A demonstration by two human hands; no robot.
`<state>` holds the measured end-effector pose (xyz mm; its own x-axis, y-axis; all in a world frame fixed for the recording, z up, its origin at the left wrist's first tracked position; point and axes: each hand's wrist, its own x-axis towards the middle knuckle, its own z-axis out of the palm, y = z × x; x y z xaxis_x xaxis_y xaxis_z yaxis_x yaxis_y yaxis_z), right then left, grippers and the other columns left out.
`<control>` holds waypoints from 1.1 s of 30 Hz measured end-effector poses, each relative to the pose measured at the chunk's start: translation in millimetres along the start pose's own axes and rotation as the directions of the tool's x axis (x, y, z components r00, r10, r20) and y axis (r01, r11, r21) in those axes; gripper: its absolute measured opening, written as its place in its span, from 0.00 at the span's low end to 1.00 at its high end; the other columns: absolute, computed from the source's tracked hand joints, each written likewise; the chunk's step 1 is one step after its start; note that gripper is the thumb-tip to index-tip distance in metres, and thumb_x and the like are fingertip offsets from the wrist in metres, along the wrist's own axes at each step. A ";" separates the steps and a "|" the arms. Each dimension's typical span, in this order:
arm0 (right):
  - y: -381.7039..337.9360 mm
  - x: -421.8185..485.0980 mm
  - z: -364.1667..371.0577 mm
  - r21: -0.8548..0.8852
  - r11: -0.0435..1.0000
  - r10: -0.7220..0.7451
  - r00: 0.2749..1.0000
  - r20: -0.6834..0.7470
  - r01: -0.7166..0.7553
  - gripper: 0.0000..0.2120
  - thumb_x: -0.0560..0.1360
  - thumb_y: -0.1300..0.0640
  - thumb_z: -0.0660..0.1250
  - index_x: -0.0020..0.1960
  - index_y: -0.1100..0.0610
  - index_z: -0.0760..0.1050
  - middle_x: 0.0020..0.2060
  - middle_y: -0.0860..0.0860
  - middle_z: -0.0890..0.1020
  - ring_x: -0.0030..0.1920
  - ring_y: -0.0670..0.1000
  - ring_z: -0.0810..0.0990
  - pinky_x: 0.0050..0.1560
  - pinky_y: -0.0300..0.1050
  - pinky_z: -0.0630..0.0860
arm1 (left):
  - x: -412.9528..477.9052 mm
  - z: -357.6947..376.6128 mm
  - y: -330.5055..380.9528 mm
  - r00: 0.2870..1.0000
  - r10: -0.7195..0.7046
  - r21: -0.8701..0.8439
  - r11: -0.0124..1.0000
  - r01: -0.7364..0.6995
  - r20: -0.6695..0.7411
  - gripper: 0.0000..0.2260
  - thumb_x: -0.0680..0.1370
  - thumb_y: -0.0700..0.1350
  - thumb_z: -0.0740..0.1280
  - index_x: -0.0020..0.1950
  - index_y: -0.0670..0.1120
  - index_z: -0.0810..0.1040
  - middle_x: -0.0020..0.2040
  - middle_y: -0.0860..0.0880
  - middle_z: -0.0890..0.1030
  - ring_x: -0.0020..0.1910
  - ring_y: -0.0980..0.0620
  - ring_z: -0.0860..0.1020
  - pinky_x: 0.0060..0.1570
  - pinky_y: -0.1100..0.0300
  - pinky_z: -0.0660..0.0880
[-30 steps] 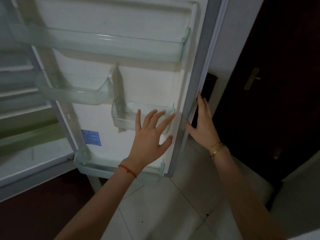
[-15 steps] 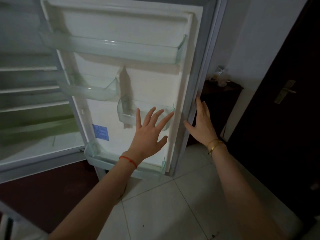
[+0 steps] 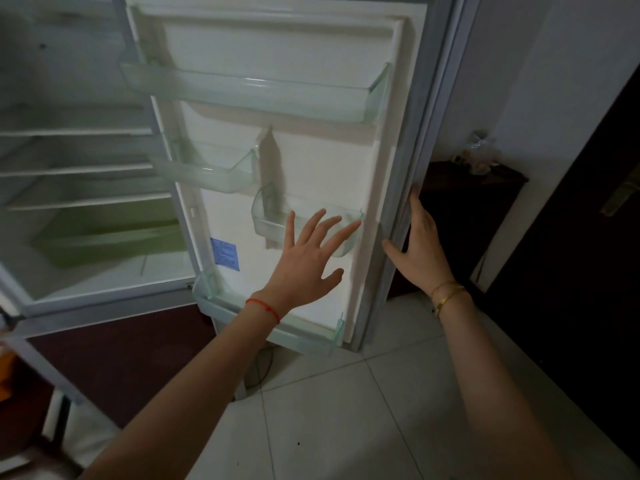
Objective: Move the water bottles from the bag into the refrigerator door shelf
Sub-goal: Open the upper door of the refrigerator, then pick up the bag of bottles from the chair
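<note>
Bottles aren't in view. My right hand [image 3: 420,251] lies flat on the door [image 3: 346,161] edge, left hand [image 3: 304,261] spread, holding nothing; I should brace the door wide.

Dim room, soft greyish light. Pale tiled floor [image 3: 346,427] fills 5 to 7 o'clock, thin grout lines crossing it, few dark specks [image 3: 298,444]. White wall [image 3: 554,81] at 1 to 2 o'clock. Low dark wooden cabinet [image 3: 464,216] against wall at 3 o'clock, clear crinkled items [image 3: 481,154] on top, too blurred to name. Dark door [image 3: 571,306] at 3 to 4 o'clock, brass lever handle [image 3: 621,197] at right edge.
</note>
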<state>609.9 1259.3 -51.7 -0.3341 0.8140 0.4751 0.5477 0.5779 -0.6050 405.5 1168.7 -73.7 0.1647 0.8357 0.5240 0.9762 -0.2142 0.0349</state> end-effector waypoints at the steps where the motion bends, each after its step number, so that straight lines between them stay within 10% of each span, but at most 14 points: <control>1: -0.9 -2.2 -0.6 0.002 1.000 -0.003 1.000 0.002 0.003 0.47 0.73 0.55 0.72 0.79 0.50 0.43 0.77 0.51 0.55 0.77 0.52 0.53 0.74 0.50 0.56 | -1.9 -1.5 -0.3 1.000 0.000 0.000 1.000 0.000 0.004 0.34 0.75 0.56 0.61 0.79 0.58 0.51 0.76 0.50 0.63 0.79 0.45 0.53 0.73 0.32 0.45; 24: -67.1 -122.0 24.7 -0.090 0.977 -0.169 0.961 0.220 0.193 0.38 0.72 0.52 0.72 0.75 0.57 0.57 0.72 0.55 0.65 0.74 0.57 0.59 0.74 0.55 0.60 | -153.5 -57.7 12.3 0.956 -0.284 -0.093 0.953 0.290 0.071 0.39 0.77 0.50 0.65 0.80 0.51 0.43 0.81 0.50 0.47 0.80 0.48 0.41 0.76 0.38 0.42; 33: -127.7 -174.1 79.8 0.099 0.956 -0.289 0.842 0.455 0.274 0.42 0.70 0.50 0.74 0.77 0.52 0.55 0.75 0.50 0.61 0.77 0.51 0.50 0.75 0.48 0.54 | -276.7 -119.9 -3.3 0.873 -0.479 -0.116 0.865 0.488 0.095 0.39 0.75 0.49 0.70 0.80 0.50 0.52 0.78 0.50 0.58 0.77 0.49 0.58 0.74 0.47 0.61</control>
<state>536.9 1048.4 -108.1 -0.7887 0.5452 0.2841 0.3560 0.7818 -0.5119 339.8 877.5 -116.8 -0.3107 0.8798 0.3598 0.9085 0.1635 0.3847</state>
